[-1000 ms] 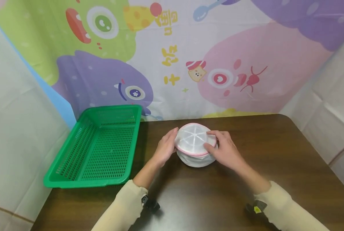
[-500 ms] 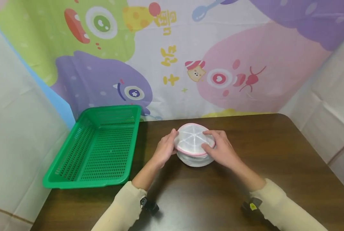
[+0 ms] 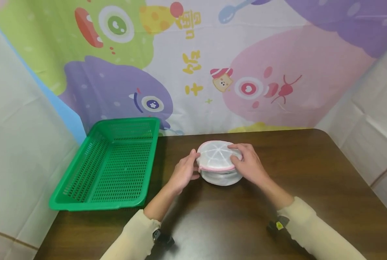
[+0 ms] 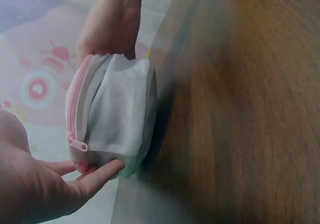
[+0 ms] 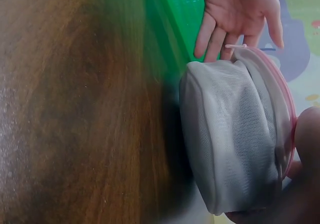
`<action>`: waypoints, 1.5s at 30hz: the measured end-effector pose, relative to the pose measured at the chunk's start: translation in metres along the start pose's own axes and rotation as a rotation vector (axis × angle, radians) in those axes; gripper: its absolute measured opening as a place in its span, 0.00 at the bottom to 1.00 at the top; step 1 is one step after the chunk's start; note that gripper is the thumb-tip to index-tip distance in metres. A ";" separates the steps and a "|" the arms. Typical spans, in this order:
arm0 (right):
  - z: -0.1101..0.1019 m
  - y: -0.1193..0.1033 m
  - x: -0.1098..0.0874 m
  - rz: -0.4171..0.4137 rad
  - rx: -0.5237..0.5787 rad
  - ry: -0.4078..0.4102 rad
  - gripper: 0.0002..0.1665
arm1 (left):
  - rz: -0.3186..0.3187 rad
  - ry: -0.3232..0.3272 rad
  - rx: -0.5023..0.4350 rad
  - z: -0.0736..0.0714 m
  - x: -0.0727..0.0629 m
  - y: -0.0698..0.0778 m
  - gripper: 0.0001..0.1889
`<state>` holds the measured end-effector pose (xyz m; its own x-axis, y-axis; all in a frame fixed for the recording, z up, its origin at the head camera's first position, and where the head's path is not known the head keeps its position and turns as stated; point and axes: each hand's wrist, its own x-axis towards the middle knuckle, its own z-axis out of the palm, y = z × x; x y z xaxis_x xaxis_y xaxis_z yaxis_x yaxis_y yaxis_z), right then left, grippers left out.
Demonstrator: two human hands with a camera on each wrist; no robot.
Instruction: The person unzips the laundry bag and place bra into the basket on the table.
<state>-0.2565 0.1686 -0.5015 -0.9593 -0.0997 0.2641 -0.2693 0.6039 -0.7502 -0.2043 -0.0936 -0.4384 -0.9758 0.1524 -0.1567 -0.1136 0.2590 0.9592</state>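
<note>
A round white mesh laundry bag (image 3: 217, 157) with a pink zipper around its lid stands on the brown table. In the left wrist view the pink zipper pull (image 4: 78, 145) hangs at the bag's left end. My right hand (image 3: 250, 164) grips the bag's right side, its thumb on the lid and fingers around the far edge; some of those fingers are hidden. Beside the left end is my left hand (image 3: 182, 172), with fingers extended and spread. Its fingertips lie against or very near the bag's side, close to the zipper pull.
A green plastic basket (image 3: 149, 169) with slotted walls stands at the table's left. Behind the brown table (image 3: 219, 220) hangs a cartoon-printed cloth (image 3: 193, 108), and pale panels (image 3: 369, 126) flank both sides. A small dark device (image 3: 162, 238) is strapped to each wrist.
The bag has turned slightly, bringing the zipper pull into sight at its left. My left hand has loosened and slid down a little, while the right keeps its grip.
</note>
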 end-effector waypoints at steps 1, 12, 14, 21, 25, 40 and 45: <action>-0.001 -0.002 0.000 0.009 0.006 -0.007 0.24 | 0.000 -0.002 0.002 0.000 -0.001 0.000 0.35; -0.035 -0.065 -0.022 0.069 -0.025 -0.053 0.26 | -0.011 0.061 0.077 -0.005 0.026 -0.024 0.36; -0.039 -0.070 -0.025 0.086 -0.033 -0.052 0.27 | -0.010 0.083 0.090 -0.005 0.026 -0.020 0.35; -0.041 -0.075 -0.041 0.125 -0.112 -0.067 0.29 | -0.015 0.082 0.043 -0.001 0.017 0.009 0.31; -0.035 -0.072 -0.045 0.156 -0.108 -0.108 0.30 | -0.015 0.029 -0.012 0.002 0.022 0.008 0.30; -0.027 -0.064 -0.035 0.094 -0.044 -0.096 0.27 | -0.038 0.048 -0.028 0.003 0.015 0.006 0.28; -0.023 -0.059 -0.023 0.030 -0.023 -0.063 0.26 | -0.006 0.049 -0.053 0.003 0.010 0.005 0.27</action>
<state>-0.2162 0.1537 -0.4497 -0.9706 -0.1303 0.2021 -0.2387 0.6249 -0.7433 -0.2142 -0.0878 -0.4354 -0.9830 0.1033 -0.1521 -0.1280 0.2091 0.9695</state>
